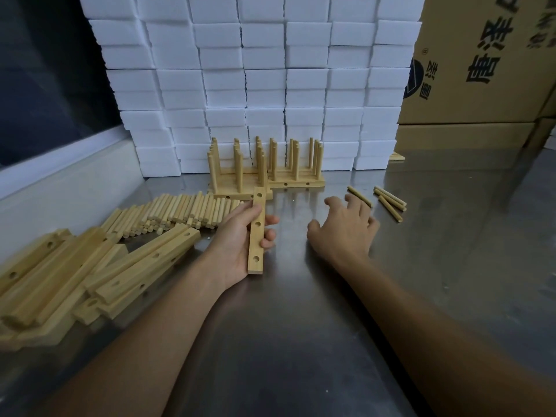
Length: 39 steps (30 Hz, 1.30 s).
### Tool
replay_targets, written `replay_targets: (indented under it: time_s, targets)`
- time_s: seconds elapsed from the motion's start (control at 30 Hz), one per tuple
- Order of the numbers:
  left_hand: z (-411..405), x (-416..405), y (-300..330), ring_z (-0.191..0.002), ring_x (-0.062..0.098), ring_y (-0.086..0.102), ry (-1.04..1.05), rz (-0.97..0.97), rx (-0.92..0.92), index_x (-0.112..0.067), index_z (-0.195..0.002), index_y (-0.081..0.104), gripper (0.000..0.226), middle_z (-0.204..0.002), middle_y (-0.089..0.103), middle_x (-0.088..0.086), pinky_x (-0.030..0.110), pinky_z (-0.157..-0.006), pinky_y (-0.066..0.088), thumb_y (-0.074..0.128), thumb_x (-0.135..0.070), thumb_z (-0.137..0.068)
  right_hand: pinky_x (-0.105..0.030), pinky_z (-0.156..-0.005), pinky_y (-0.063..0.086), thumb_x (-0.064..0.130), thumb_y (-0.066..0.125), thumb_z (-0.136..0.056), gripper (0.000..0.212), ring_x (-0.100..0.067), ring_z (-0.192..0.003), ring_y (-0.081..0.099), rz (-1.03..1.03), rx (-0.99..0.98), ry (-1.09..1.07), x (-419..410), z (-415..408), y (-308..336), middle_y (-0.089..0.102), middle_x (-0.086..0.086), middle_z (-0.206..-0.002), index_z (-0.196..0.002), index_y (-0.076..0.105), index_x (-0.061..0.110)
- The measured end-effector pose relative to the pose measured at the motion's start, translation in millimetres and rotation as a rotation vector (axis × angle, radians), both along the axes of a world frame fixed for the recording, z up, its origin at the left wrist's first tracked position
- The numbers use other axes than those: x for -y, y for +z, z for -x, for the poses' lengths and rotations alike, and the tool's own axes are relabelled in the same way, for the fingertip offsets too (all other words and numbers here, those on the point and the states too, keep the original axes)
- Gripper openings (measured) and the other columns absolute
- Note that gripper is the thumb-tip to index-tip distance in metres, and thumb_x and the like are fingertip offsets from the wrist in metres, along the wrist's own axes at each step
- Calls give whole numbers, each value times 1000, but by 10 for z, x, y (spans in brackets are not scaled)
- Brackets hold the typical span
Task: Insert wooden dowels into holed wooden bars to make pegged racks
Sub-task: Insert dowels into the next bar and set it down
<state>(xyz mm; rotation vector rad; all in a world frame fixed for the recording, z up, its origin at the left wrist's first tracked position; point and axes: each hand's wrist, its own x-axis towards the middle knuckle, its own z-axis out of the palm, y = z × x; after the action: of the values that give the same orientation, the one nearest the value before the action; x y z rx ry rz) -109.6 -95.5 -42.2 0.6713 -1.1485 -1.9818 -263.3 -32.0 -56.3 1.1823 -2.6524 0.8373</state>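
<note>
Left hand (pixel 240 239): fingers curled around one holed bar (pixel 257 230), held lengthwise, three holes up. Right hand (pixel 346 230): fingers spread, holding nothing, apparently just short of loose dowels (pixel 388 201) beyond its fingertips. Finished racks (pixel 264 170) stand beyond both hands.

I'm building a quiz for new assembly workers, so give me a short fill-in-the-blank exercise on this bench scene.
1. The left hand grips a wooden bar showing ____ holes.
2. The right hand holds ____.
3. The loose dowels nearest the right hand lie on the ____ table.
4. Behind the finished racks stand stacked ____ foam blocks.

Missing words: three; nothing; metal; white
</note>
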Motion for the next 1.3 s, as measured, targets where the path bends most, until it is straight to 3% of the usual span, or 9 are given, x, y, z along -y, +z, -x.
replay_targets:
  time_s: [0.27,0.4,0.5,0.57,0.63,0.87,1.1,1.2,1.3]
  targets:
    - [4,-22,-2,-57,16,53,7,-9,38,0,-92,59,18,-76,59,14,27,-58,41,41,1,-92,-46,-97,30,42,49,-92,32,-26,-115,46,-83,12,-77,9,26,11,56,-4,-113,-107,61,17]
    - [3,-39,9,-60,16,56,14,-12,13,0,-102,55,18,-83,61,13,26,-59,44,39,3,-93,-45,-98,31,38,53,-90,32,-25,-115,47,-10,99,-95,19,42,26,53,-5,-119,-114,55,17]
    - [1,-40,12,-60,16,56,14,-18,-3,-1,-111,52,24,-85,62,13,26,-57,44,39,5,-93,-43,-95,32,36,54,-88,36,-27,-116,43,73,-101,-140,-20,95,43,49,-7,-122,-118,54,17]
    - [-2,-37,10,-60,16,56,7,-17,-6,-1,-115,52,27,-84,62,12,26,-58,44,38,5,-93,-47,-101,29,37,52,-89,42,-29,-124,39,-42,-128,-156,-76,215,45,45,-10,-129,-126,50,16]
    - [-2,-33,4,-61,16,56,9,-15,-13,-1,-115,53,27,-84,62,13,26,-57,44,39,5,-93,-53,-108,25,34,49,-91,40,-30,-129,40,-168,31,-169,-108,325,65,47,-10,-134,-127,53,15]
    - [8,8,-25,-59,16,60,19,-27,-21,-3,-116,55,28,-82,66,12,25,-52,49,42,5,-93,-45,-98,43,15,59,-90,14,-28,-102,58,-41,17,-145,-98,351,39,64,-5,-100,-102,66,17]
    - [49,-7,-43,-58,22,63,48,119,25,-16,-119,60,21,-81,70,13,29,-49,52,55,-11,-99,-33,-77,48,7,57,-92,33,-21,-87,53,53,117,67,-63,297,20,40,-10,-128,-123,51,12]
    - [92,-25,-61,-51,19,57,84,189,71,-26,-117,63,22,-72,65,10,28,-43,44,57,-15,-99,-31,-66,41,25,45,-102,14,-17,-77,51,232,80,118,-54,237,31,55,-5,-105,-109,52,15]
    - [113,-36,-75,-47,20,53,100,234,89,-28,-116,64,22,-65,62,8,27,-42,40,59,-15,-98,-29,-53,37,48,36,-103,35,-11,-64,51,309,62,175,-66,153,29,56,2,-74,-94,51,18]
